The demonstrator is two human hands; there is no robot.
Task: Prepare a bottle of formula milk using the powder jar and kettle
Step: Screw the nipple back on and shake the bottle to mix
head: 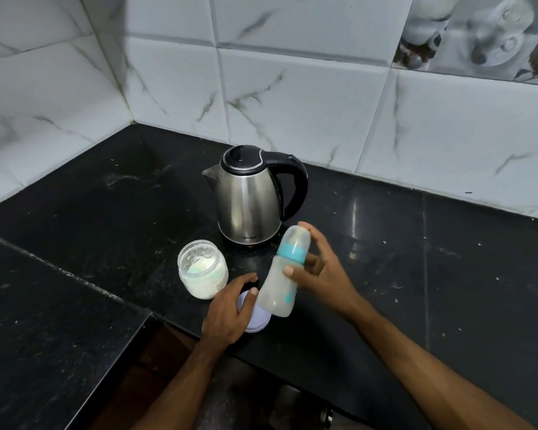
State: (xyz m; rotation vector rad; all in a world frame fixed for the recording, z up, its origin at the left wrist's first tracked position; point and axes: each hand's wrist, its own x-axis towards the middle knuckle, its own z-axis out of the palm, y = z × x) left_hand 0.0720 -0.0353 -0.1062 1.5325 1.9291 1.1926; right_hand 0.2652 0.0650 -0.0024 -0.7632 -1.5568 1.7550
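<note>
A cloudy baby bottle (280, 280) with a teal collar and clear cap is tilted above the counter, held in my right hand (320, 268) around its middle. My left hand (230, 308) rests on a pale round lid (258, 321) lying flat near the counter's front edge, fingers spread over it. Just left of the bottle, an open glass jar (202, 268) of white powder stands on the counter. A steel kettle (249, 193) with a black lid and handle stands behind them, lid closed, spout pointing left.
The black stone counter (416, 274) runs into a corner of white marble-patterned wall tiles (292, 88). A second counter section (44, 305) lies to the left. The counter's front edge drops off below my forearms.
</note>
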